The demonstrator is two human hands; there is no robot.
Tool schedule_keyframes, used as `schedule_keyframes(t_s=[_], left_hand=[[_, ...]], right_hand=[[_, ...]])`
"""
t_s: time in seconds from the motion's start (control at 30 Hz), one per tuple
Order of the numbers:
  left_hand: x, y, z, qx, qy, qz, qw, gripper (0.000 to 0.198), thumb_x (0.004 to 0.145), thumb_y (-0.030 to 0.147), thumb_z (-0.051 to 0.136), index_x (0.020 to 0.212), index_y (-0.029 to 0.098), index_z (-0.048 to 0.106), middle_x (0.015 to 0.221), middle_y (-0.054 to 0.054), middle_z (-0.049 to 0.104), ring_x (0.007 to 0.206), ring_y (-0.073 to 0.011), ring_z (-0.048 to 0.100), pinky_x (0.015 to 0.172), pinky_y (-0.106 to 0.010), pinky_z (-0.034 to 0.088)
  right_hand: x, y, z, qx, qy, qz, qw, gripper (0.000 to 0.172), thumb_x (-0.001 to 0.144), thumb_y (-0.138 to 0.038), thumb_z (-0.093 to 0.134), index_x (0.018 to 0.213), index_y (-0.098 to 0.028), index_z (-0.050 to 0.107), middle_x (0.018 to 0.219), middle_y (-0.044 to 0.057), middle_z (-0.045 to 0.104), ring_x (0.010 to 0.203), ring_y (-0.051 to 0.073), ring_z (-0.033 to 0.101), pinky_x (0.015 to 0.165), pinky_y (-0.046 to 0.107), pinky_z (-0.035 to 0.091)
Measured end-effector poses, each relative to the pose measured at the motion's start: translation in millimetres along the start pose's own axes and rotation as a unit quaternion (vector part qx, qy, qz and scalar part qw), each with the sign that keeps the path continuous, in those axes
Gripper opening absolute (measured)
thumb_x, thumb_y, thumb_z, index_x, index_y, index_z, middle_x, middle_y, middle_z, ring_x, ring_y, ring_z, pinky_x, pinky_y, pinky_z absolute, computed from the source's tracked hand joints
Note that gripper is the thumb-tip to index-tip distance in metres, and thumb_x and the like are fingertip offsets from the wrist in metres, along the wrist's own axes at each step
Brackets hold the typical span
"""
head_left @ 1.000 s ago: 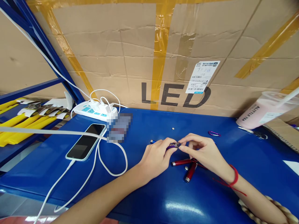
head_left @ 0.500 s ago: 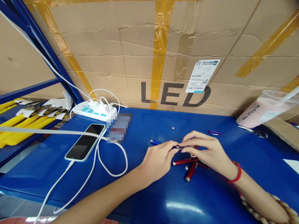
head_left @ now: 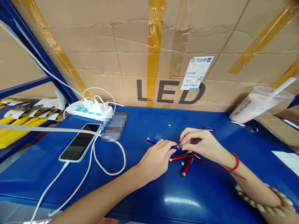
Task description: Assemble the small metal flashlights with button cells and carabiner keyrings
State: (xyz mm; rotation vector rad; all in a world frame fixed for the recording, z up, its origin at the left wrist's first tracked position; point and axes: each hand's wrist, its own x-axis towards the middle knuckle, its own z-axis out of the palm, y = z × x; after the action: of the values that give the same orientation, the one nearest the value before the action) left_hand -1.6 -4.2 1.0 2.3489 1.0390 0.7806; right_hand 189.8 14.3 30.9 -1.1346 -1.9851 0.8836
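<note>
My left hand (head_left: 155, 161) is closed around a small purple keychain flashlight (head_left: 173, 147); its silver end sticks out to the right. My right hand (head_left: 198, 141) pinches at that metal end (head_left: 179, 147) with thumb and forefinger, its other fingers curled above. Past my left knuckles lies a slim blue metal tube (head_left: 152, 140), partly hidden by the hand. Just below my fingers, red flashlights (head_left: 187, 167) lie together with a red carabiner (head_left: 199, 159). Beside them rests a round silver button cell (head_left: 182, 163); another button cell (head_left: 169, 125) lies farther back.
A purple carabiner (head_left: 208, 128) lies behind my right hand. To the right stand a tilted pink drink cup (head_left: 249, 107) and keys (head_left: 253, 129). On the left are a phone (head_left: 79, 144), white cables and a power strip (head_left: 93, 111). A cardboard box (head_left: 130, 62) backs the blue table.
My right hand has drawn its fingers in more at the flashlight's metal end, and more of the purple body shows. The whole view has shifted slightly; the objects on the table stay put.
</note>
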Motion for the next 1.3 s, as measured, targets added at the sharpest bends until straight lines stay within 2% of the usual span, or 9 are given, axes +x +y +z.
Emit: schedule_keyframes(t_s=[0.17, 0.37, 0.57, 0.87, 1.1, 1.3], left_hand=[[-2, -1, 4.1, 0.009, 0.009, 0.053, 0.999, 0.023, 0.091, 0.013, 0.037, 0.097, 0.017, 0.059, 0.091, -0.005, 0.068, 0.083, -0.0172, 0.062, 0.077, -0.029, 0.051], [-5, -7, 9.2, 0.057, 0.064, 0.103, 0.991, 0.029, 0.091, 0.013, 0.034, 0.093, 0.014, 0.062, 0.077, -0.007, 0.067, 0.069, -0.0174, 0.061, 0.066, -0.030, 0.052], [-4, -14, 9.2, 0.090, 0.075, 0.147, 0.982, 0.032, 0.090, 0.008, 0.033, 0.102, 0.012, 0.063, 0.083, -0.008, 0.070, 0.069, -0.0167, 0.061, 0.065, -0.031, 0.051], [-2, -13, 4.4, 0.113, 0.118, 0.143, 0.976, 0.033, 0.090, 0.007, 0.037, 0.105, 0.017, 0.065, 0.088, -0.002, 0.072, 0.061, -0.0139, 0.051, 0.060, -0.027, 0.048], [-3, -14, 5.7, 0.110, 0.130, 0.147, 0.974, 0.032, 0.087, 0.004, 0.042, 0.107, 0.015, 0.064, 0.089, -0.001, 0.072, 0.062, -0.0143, 0.048, 0.060, -0.026, 0.047], [-2, -12, 5.4, 0.107, 0.144, 0.141, 0.974, 0.036, 0.088, 0.005, 0.041, 0.117, 0.019, 0.059, 0.088, 0.001, 0.072, 0.063, -0.0138, 0.047, 0.061, -0.025, 0.046]], right_hand=[[0, 4, -1, 0.029, -0.062, 0.011, 0.998, 0.022, 0.069, -0.038, 0.071, 0.061, -0.017, 0.069, 0.067, 0.003, 0.062, 0.058, 0.012, 0.055, 0.054, 0.023, 0.043], [-2, 3, 5, 0.014, -0.042, 0.032, 0.998, 0.026, 0.070, -0.040, 0.070, 0.059, -0.017, 0.068, 0.062, 0.002, 0.059, 0.050, 0.009, 0.048, 0.046, 0.022, 0.036], [-1, 4, 10, 0.006, -0.040, 0.068, 0.997, 0.030, 0.068, -0.045, 0.069, 0.058, -0.017, 0.067, 0.061, 0.001, 0.056, 0.046, 0.007, 0.043, 0.043, 0.022, 0.034], [0, 10, 11, 0.081, -0.075, 0.140, 0.984, 0.024, 0.067, -0.038, 0.069, 0.059, -0.016, 0.063, 0.063, -0.001, 0.058, 0.043, 0.006, 0.046, 0.043, 0.021, 0.038], [-1, 14, 11, 0.110, -0.084, 0.151, 0.979, 0.019, 0.066, -0.032, 0.070, 0.061, -0.015, 0.064, 0.060, -0.002, 0.058, 0.045, 0.007, 0.047, 0.045, 0.021, 0.039], [-2, 13, 10, 0.112, -0.088, 0.151, 0.978, 0.021, 0.068, -0.034, 0.068, 0.061, -0.016, 0.061, 0.053, -0.003, 0.054, 0.044, 0.007, 0.046, 0.044, 0.021, 0.036]])
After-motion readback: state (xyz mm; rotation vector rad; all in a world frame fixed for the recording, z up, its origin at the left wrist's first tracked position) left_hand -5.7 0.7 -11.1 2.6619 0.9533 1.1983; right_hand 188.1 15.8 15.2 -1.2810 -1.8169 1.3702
